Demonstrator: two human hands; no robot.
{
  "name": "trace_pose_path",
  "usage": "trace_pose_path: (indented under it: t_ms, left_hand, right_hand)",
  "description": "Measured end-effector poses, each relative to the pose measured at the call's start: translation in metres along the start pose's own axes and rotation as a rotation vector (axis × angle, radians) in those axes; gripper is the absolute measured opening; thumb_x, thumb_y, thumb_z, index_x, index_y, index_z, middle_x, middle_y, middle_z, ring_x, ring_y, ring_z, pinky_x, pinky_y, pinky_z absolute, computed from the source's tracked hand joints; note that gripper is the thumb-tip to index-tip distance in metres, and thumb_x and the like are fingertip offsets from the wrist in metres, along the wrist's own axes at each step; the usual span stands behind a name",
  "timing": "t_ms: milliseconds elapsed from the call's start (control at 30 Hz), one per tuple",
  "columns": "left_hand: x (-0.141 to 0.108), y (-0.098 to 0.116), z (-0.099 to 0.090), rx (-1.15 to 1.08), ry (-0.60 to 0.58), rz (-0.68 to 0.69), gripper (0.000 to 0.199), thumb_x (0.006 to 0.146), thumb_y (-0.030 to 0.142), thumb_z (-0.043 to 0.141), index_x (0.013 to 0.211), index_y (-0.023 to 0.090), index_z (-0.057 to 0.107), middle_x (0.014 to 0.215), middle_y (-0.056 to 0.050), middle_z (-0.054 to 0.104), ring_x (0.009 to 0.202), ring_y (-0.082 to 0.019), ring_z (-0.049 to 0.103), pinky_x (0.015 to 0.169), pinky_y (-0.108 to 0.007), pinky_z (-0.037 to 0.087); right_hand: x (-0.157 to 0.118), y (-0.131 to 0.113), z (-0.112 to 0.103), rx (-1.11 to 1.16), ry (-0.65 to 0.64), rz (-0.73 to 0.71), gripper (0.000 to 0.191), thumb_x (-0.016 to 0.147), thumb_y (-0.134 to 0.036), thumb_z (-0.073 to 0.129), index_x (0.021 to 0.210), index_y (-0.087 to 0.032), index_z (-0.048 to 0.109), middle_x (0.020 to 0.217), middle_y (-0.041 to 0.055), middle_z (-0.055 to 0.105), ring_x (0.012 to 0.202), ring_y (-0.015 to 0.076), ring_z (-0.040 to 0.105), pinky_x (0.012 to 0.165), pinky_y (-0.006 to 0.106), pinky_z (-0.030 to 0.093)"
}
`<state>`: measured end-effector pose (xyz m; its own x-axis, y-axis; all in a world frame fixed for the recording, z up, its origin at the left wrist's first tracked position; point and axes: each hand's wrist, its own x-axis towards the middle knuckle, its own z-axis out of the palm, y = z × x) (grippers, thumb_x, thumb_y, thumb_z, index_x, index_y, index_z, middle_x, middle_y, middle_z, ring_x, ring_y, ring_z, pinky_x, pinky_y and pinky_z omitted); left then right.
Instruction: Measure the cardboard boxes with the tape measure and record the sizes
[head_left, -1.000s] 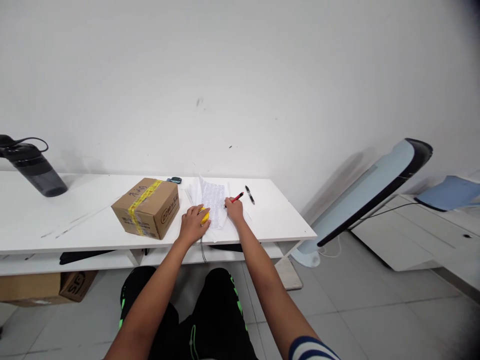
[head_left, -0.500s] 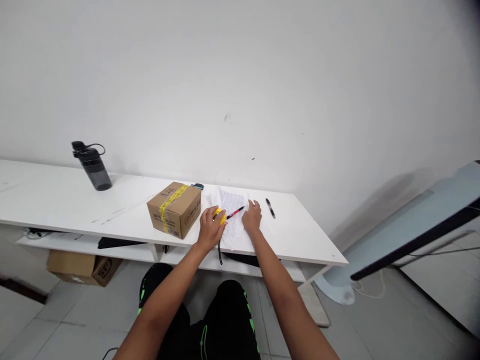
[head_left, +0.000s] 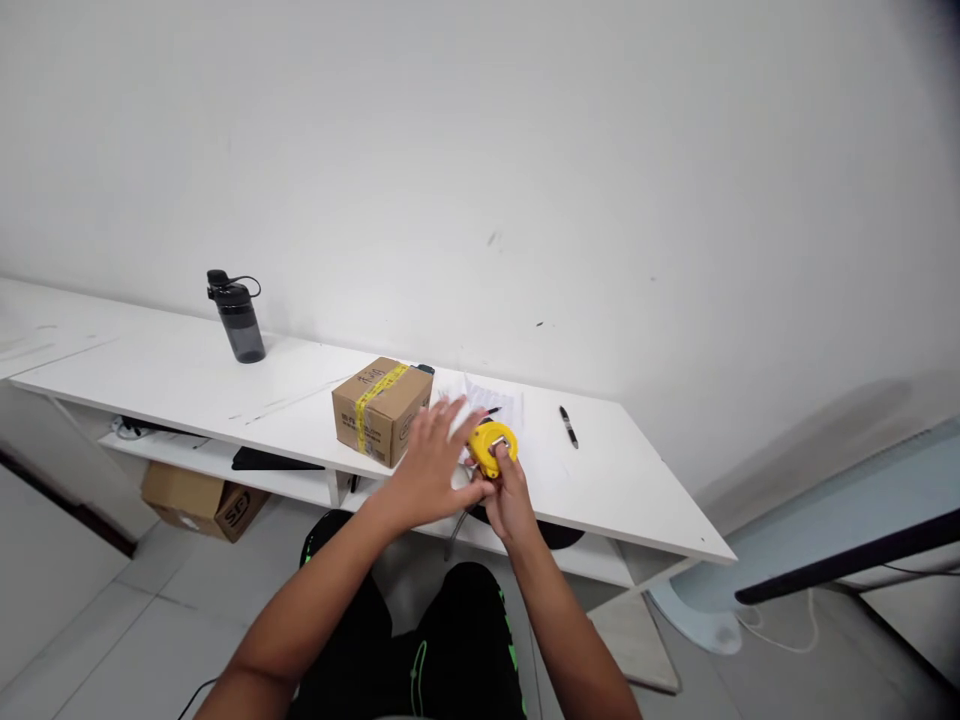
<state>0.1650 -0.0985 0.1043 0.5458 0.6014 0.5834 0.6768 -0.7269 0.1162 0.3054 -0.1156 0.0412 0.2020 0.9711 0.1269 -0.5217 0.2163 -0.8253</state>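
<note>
My right hand [head_left: 508, 493] grips a yellow tape measure [head_left: 493, 447], raised above the front edge of the white desk [head_left: 622, 480]. A dark wrist strap hangs below it. Close on its left, my left hand [head_left: 435, 465] is open with fingers spread and slightly blurred; whether its thumb touches the tape measure I cannot tell. Behind the hands lie printed sheets of paper [head_left: 504, 402], partly covered. Only the dark tip of a pen [head_left: 493, 411] on the paper shows. A taped cardboard box [head_left: 379, 410] stands just left of my left hand.
A black pen [head_left: 568, 427] lies right of the paper. Farther left stands a dark water bottle [head_left: 241, 325]. Beneath the desk, a shelf [head_left: 217, 462] holds dark items, and another cardboard box [head_left: 202, 500] sits on the floor. A pale blue appliance [head_left: 694, 610] stands at the right.
The tape measure has come up off the paper and passed from my left hand to my right. My left hand has opened. The view has shifted, so things appear farther right.
</note>
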Motion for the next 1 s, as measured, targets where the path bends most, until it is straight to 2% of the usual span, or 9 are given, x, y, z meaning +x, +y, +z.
trace_pose_path:
  t_ms: [167,267,333,400,533,633,733,867,1000]
  left_hand:
    - [-0.007,-0.069,-0.009,0.120,-0.005,-0.668,0.083,0.080,0.059,0.064,0.148,0.019,0.039,0.156,-0.019,0.034,0.146,-0.045,0.019,0.112,-0.070,0.020]
    - [-0.029,-0.120,-0.024,-0.017,-0.049,-0.567,0.074,0.077,0.054,0.068,0.141,0.022,0.050,0.155,-0.013,0.037,0.148,-0.039,0.018,0.116,-0.056,0.029]
    - [-0.045,-0.146,-0.040,-0.211,-0.157,-0.400,0.077,0.074,0.057,0.070,0.142,0.026,0.050,0.160,-0.009,0.031,0.150,-0.039,0.014,0.117,-0.055,0.026]
    - [-0.056,-0.159,-0.053,-0.350,-0.245,-0.392,0.076,0.072,0.058,0.071,0.141,0.034,0.052,0.162,-0.007,0.026,0.150,-0.041,0.014,0.113,-0.057,0.031]
    - [-0.051,-0.144,-0.043,-0.772,-0.284,-0.457,0.070,0.072,0.055,0.073,0.137,0.033,0.057,0.153,-0.008,0.044,0.135,-0.037,0.047,0.103,-0.045,0.047]
    - [-0.040,-0.119,-0.006,-0.917,0.191,-0.633,0.062,0.083,0.055,0.061,0.134,0.021,0.059,0.139,-0.013,0.058,0.127,-0.032,0.054,0.109,-0.046,0.041]
    - [-0.035,-0.103,0.021,-0.985,0.411,-0.709,0.077,0.083,0.044,0.065,0.151,0.024,0.035,0.152,-0.013,0.043,0.136,-0.027,0.046,0.113,-0.043,0.036]
    - [-0.034,-0.100,0.027,-1.116,0.459,-0.720,0.090,0.083,0.034,0.066,0.156,0.030,0.014,0.157,-0.012,0.037,0.136,-0.026,0.047,0.110,-0.040,0.041]
    - [-0.034,-0.100,0.023,-1.042,0.434,-0.730,0.079,0.085,0.031,0.062,0.155,0.028,0.025,0.149,-0.009,0.048,0.134,-0.025,0.049,0.111,-0.038,0.040]
  right_hand:
    - [-0.006,0.006,-0.008,-0.005,0.018,0.032,0.046,0.075,-0.060,0.072,0.097,-0.022,0.057,0.072,-0.0001,0.066,0.040,0.0053,0.042,0.037,0.020,0.034]
    - [-0.013,0.006,-0.017,-0.076,0.031,-0.015,0.049,0.074,-0.062,0.072,0.094,-0.021,0.052,0.065,-0.0024,0.062,0.038,0.0042,0.039,0.037,0.019,0.031]
    - [-0.014,0.000,-0.022,-0.163,0.036,-0.056,0.051,0.073,-0.059,0.074,0.095,-0.021,0.050,0.065,-0.0040,0.061,0.039,0.0046,0.041,0.037,0.018,0.032]
    - [-0.010,-0.012,-0.020,-0.258,0.031,-0.121,0.052,0.072,-0.057,0.076,0.097,-0.022,0.049,0.067,-0.0055,0.059,0.042,0.0056,0.044,0.038,0.019,0.034]
    - [0.017,-0.045,0.023,-0.480,-0.011,-0.302,0.052,0.072,-0.056,0.075,0.103,-0.023,0.048,0.079,-0.0042,0.059,0.056,0.0097,0.053,0.047,0.022,0.042]
    - [0.050,-0.055,0.078,-0.785,-0.171,-0.366,0.047,0.075,-0.057,0.071,0.101,-0.024,0.048,0.088,-0.0018,0.062,0.073,0.0144,0.059,0.060,0.025,0.046]
    - [0.083,-0.041,0.121,-1.113,-0.359,-0.331,0.045,0.079,-0.058,0.063,0.100,-0.024,0.045,0.086,-0.0007,0.063,0.073,0.0171,0.059,0.061,0.027,0.042]
    - [0.105,-0.015,0.136,-1.345,-0.623,-0.382,0.042,0.083,-0.056,0.058,0.102,-0.023,0.040,0.087,0.0023,0.064,0.074,0.0199,0.059,0.061,0.027,0.039]
    - [0.104,-0.009,0.132,-1.455,-0.612,-0.405,0.045,0.086,-0.060,0.053,0.107,-0.023,0.039,0.089,0.0054,0.067,0.074,0.0221,0.061,0.059,0.027,0.037]
